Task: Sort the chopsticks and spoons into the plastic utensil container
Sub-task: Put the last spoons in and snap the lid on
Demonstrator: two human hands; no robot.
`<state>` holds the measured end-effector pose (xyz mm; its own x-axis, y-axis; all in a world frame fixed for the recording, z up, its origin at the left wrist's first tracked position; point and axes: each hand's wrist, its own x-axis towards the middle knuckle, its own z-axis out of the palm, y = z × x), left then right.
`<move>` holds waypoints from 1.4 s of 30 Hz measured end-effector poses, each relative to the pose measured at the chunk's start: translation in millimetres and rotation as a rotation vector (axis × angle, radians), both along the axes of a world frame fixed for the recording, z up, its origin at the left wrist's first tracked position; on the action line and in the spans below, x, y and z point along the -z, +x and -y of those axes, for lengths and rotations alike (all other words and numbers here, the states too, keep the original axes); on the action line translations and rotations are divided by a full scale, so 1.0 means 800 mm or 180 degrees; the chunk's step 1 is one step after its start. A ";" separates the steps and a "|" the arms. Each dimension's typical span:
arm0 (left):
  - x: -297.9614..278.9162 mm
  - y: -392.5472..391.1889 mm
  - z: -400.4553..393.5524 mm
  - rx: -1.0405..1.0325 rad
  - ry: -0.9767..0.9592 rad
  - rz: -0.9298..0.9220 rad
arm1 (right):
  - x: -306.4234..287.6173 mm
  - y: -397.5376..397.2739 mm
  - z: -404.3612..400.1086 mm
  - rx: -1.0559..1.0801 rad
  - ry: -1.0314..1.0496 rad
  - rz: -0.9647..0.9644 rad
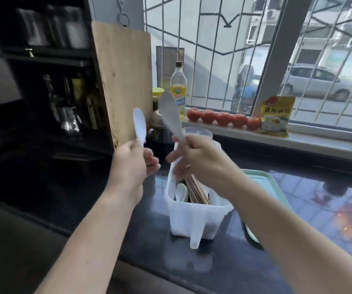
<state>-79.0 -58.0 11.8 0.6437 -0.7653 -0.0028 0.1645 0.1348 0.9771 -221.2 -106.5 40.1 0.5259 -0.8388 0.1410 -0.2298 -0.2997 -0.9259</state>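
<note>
We've got both forearms raised over the container [194, 213], left hand [131, 161] fingers curled round 1 spoon [140, 125], right hand [198, 158] gripping another paddle [170, 115], bowls sticking up above the fingers.

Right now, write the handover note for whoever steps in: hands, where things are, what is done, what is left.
Left hand: grips a white plastic spoon by its handle, bowl up.
Right hand: grips a larger white plastic rice paddle, blade up, above the container.
White translucent plastic utensil container: on the dark countertop, beside a green tray.
Done: brown wooden chopsticks and a small white spoon already stand inside.
Left: place both held utensils in the container.
</note>
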 end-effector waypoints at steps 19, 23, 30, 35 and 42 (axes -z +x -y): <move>0.016 0.042 -0.056 0.0641 0.0303 0.0346 | 0.014 0.005 0.071 -0.0376 -0.2016 -0.4341; -0.002 0.015 -0.040 0.0795 0.0123 -0.0029 | -0.045 -0.017 0.062 0.0196 -0.1550 -0.1995; -0.026 -0.040 -0.020 0.2478 -0.0004 -0.0080 | -0.048 -0.038 0.062 0.0215 0.0264 0.0505; -0.008 -0.026 -0.015 0.1190 0.0565 0.1631 | -0.034 -0.045 0.101 0.1367 -0.1538 -0.0465; 0.025 0.008 -0.040 0.0592 0.0889 0.1759 | 0.020 0.020 0.135 0.1074 -0.1647 -0.2212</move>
